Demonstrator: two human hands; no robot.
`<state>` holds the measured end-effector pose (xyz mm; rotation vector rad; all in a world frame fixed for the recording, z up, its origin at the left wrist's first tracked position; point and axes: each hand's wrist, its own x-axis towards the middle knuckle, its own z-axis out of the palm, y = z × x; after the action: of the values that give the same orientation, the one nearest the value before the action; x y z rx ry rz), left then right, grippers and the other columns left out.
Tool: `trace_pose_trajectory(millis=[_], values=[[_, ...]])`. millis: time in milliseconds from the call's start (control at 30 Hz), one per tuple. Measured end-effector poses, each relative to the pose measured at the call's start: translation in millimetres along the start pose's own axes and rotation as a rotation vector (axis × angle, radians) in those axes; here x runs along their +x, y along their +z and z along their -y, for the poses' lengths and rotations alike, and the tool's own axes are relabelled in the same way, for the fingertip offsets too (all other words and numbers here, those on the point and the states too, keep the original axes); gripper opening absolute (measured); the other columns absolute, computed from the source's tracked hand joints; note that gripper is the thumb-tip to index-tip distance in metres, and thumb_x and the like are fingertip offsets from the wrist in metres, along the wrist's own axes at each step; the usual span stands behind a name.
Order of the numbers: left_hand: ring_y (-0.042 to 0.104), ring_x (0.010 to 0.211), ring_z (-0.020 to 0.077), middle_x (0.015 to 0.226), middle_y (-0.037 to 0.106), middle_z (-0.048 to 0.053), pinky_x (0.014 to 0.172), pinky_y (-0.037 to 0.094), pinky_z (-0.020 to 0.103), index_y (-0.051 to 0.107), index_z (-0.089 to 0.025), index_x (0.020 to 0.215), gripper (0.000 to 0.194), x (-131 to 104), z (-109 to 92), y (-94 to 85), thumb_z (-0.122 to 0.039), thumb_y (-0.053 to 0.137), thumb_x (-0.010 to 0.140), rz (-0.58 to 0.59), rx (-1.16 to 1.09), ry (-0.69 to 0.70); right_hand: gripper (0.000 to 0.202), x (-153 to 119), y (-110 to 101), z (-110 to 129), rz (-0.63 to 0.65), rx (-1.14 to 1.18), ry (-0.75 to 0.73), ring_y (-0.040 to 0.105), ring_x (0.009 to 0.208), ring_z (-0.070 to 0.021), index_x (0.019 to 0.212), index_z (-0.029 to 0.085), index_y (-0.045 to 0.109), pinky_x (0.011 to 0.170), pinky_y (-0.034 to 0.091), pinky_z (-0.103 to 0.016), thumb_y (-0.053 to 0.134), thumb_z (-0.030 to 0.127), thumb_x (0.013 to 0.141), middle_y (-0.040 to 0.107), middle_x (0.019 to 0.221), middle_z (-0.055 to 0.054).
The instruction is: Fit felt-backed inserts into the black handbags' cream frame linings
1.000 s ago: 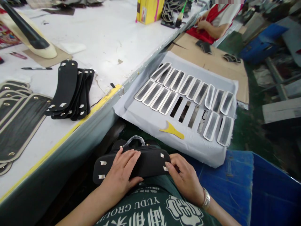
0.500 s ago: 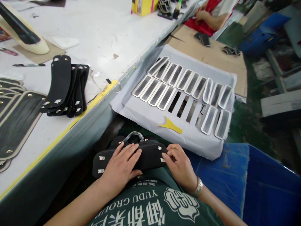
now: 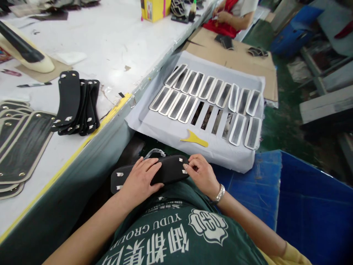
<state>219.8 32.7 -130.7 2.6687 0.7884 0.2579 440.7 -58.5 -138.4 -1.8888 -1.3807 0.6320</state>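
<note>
A black handbag lies across my lap, one long rounded panel facing up with small pale tabs near its ends. Its plastic-wrapped handle sticks out on the far side. My left hand rests on the middle of the panel, palm down and fingers spread. At the right end, my right hand is closed, with thumb and forefinger pinching the panel's edge beside the tabs. The side of the bag under the panel is mostly hidden.
Black panels with tabs are stacked on the white table, near dark pale-rimmed panels. A grey-white tray bears rows of strips and a yellow scraper-like piece. A blue bin stands right; a co-worker's arm is beyond.
The view has shifted, so the table and tray sit slightly further left. Both hands keep nearly the same places on the bag, whose handle now shows less.
</note>
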Motion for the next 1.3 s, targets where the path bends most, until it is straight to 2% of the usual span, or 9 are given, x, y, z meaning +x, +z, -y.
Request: trace_pose_trajectory(millis=[400, 533, 700, 833, 1067, 1300], values=[[0.05, 0.119, 0.0257, 0.129, 0.055, 0.013, 0.105, 0.033, 0.05, 0.054, -0.017, 0.12, 0.058, 2, 3, -2.2, -0.039, 0.072, 0.069, 0.099, -0.001, -0.052, 0.025, -2, 0, -2, 0.001, 0.008, 0.013, 0.053, 0.076, -0.0145, 0.059, 0.019, 0.047, 0.069, 0.042, -0.029, 0.059, 0.025, 0.08, 0.054, 0.091, -0.004], [0.051, 0.117, 0.0265, 0.127, 0.056, 0.013, 0.105, 0.032, 0.052, 0.055, -0.017, 0.118, 0.055, 0, -1, 0.7, -0.037, 0.072, 0.07, 0.059, 0.015, -0.069, 0.025, -3, -1, -1, 0.002, 0.001, 0.019, 0.053, 0.077, -0.0145, 0.06, 0.019, 0.047, 0.07, 0.042, -0.029, 0.06, 0.025, 0.08, 0.053, 0.091, -0.004], [0.051, 0.118, 0.0277, 0.129, 0.054, 0.014, 0.104, 0.033, 0.053, 0.051, -0.017, 0.122, 0.055, -7, 1, 12.8, -0.042, 0.065, 0.076, -0.056, 0.089, 0.04, 0.025, -5, -4, -1, -0.004, 0.014, 0.035, 0.053, 0.081, -0.0147, 0.06, 0.019, 0.045, 0.075, 0.042, -0.029, 0.06, 0.023, 0.08, 0.052, 0.09, -0.003], [0.051, 0.118, 0.0279, 0.128, 0.055, 0.015, 0.103, 0.034, 0.052, 0.05, -0.015, 0.122, 0.054, -1, -1, 23.4, -0.044, 0.061, 0.079, -0.137, 0.127, 0.117, 0.024, -6, -5, -1, -0.009, 0.005, 0.053, 0.054, 0.081, -0.0143, 0.061, 0.019, 0.045, 0.075, 0.043, -0.028, 0.06, 0.022, 0.08, 0.052, 0.09, -0.003], [0.049, 0.119, 0.0273, 0.128, 0.054, 0.015, 0.104, 0.034, 0.05, 0.052, -0.015, 0.119, 0.045, 22, -19, 28.7, -0.037, 0.06, 0.081, -0.141, 0.049, 0.146, 0.024, -3, -9, 0, 0.01, -0.01, 0.074, 0.054, 0.076, -0.0142, 0.062, 0.02, 0.044, 0.073, 0.044, -0.029, 0.051, 0.022, 0.085, 0.054, 0.088, -0.003], [0.046, 0.122, 0.0273, 0.13, 0.052, 0.015, 0.105, 0.032, 0.049, 0.051, -0.015, 0.12, 0.046, 27, -21, 28.1, -0.033, 0.063, 0.079, -0.117, 0.028, 0.154, 0.024, 1, -13, -1, 0.024, 0.012, 0.081, 0.054, 0.075, -0.014, 0.06, 0.02, 0.042, 0.07, 0.044, -0.029, 0.053, 0.019, 0.082, 0.054, 0.087, -0.003]])
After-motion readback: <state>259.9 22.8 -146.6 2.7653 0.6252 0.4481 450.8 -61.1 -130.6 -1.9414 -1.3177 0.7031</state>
